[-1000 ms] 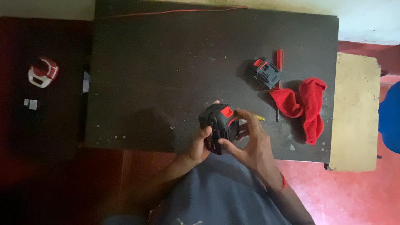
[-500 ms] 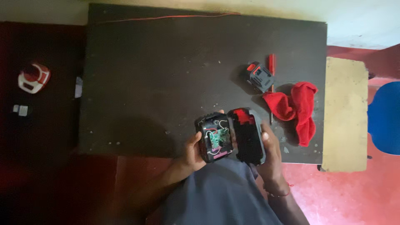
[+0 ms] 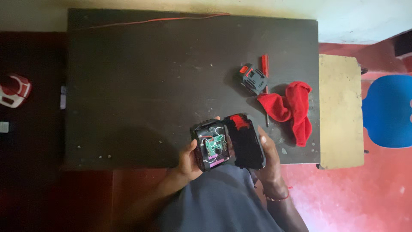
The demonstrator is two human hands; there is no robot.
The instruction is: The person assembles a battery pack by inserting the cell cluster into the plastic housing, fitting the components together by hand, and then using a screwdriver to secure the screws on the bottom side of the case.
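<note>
Opened battery pack, two halves side by side at the near edge of the dark table point(image 3: 128, 86).

Lid half point(image 3: 248, 141), black with red catch, gripped in right hand point(image 3: 269, 157); circuit-board half point(image 3: 211, 146) touching its left side, cupped in left hand point(image 3: 189, 160). Long axes both pointing away from the body. Second battery pack point(image 3: 252, 78), red cloth point(image 3: 292, 107) well beyond, nearer the right hand.

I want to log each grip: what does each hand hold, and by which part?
The left hand holds the opened battery pack half with the circuit board by its left side. The right hand holds the black cover half by its right side.
</note>
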